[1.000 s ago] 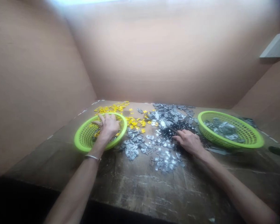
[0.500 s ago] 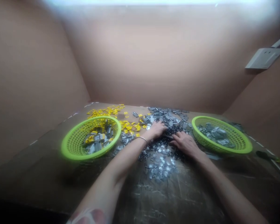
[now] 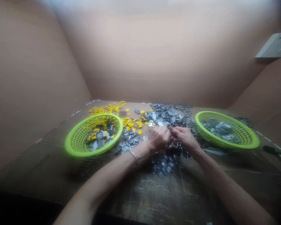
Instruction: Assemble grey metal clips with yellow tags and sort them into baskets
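In the head view, the left hand (image 3: 159, 138) and the right hand (image 3: 184, 138) meet over the middle of the bench (image 3: 152, 197), fingertips touching or nearly so; the fingers of both are curled inward and bunched, but whether they are clamped on a small piece cannot be told, since the knuckles hide the spot and the blur hides the rest, so no long axis can be read there either; the nearest things in sight are the small black parts (image 3: 184, 153), a loose heap lying under and just beside the right hand, on the person's side of its fingers and also showing past its far side, with the right hand clearly the nearer of the two; the curved silver pieces (image 3: 164, 165) lie nearer the person than both sets of fingers, below the gap between the wrists, while the flat grey plates (image 3: 168, 114) spread just beyond the fingertips, away from the person; the yellow pieces (image 3: 109, 108) lie beyond and to the left of the left hand, past the green basket (image 3: 89, 155) with its mixed yellow and grey contents, and the other green basket (image 3: 254, 144), holding grey pieces, stands to the right of the right hand, apart from it
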### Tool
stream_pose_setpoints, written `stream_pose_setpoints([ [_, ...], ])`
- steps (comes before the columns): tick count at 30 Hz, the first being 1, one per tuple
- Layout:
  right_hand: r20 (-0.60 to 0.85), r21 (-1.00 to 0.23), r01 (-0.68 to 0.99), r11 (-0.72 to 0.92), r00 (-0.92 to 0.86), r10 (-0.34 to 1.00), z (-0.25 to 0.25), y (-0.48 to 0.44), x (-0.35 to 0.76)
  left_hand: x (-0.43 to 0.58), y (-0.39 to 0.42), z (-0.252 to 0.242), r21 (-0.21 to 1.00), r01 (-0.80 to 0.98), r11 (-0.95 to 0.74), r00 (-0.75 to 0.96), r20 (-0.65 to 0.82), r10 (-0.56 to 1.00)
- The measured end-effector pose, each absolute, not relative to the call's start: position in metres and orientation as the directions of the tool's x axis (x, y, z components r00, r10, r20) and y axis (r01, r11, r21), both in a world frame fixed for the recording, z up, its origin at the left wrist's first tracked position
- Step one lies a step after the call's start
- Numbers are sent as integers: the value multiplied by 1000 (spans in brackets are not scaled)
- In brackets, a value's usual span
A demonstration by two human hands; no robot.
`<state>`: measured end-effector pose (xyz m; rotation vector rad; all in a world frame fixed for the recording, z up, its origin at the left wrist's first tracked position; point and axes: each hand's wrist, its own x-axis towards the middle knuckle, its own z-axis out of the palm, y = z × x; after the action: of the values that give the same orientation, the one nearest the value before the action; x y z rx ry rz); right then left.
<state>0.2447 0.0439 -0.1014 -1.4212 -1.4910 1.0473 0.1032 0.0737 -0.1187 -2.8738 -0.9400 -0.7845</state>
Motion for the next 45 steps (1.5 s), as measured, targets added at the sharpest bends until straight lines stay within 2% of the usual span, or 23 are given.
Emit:
stream_pose_setpoints([
  [2,-32,-982,190,-15,-87,996,-95,36,234,99,57,-121,180,575,-798,655,483,581],
  [3,-36,-983,183,-19,-89,995,-93,32,231,96,52,-121,238,585,-776,617,490,616],
  [5,-40,-971,239,-17,-89,995,-90,26,226,92,48,-119,431,580,-691,516,462,721],
  [7,-25,-951,311,8,-103,994,-89,22,223,88,48,-118,650,521,-553,455,336,825],
  [9,0,-936,351,39,-110,994,-89,21,220,85,49,-117,812,445,-377,447,163,879],
  [13,28,-950,309,41,-45,999,-95,24,217,82,43,-112,977,210,-38,472,-67,879],
  [16,47,-958,282,57,-43,998,-98,25,217,78,39,-107,994,66,90,508,-111,854],
  [21,100,-962,253,101,-17,995,-93,22,214,71,48,-110,993,74,92,521,-117,845],
  [23,73,-988,135,70,13,997,-95,23,212,69,52,-115,996,2,95,551,-80,831],
  [25,6,-998,-60,6,-1,1000,-100,25,211,69,53,-121,990,-95,108,550,-38,834],
  [28,-130,-926,-338,-169,-136,982,-112,30,212,70,47,-125,971,-201,129,518,-7,855],
  [30,-206,-854,-426,-299,-252,946,-120,33,213,71,42,-126,958,-250,139,507,7,862],
  [33,-263,-802,-438,-406,-351,899,-126,36,215,73,36,-124,934,-325,148,472,25,881],
  [38,-318,-797,-382,-467,-392,863,-124,39,212,78,34,-116,889,-440,123,399,71,914],
  [45,-325,-835,-340,-433,-331,886,-105,49,203,88,36,-106,904,-424,-48,219,154,963],
])
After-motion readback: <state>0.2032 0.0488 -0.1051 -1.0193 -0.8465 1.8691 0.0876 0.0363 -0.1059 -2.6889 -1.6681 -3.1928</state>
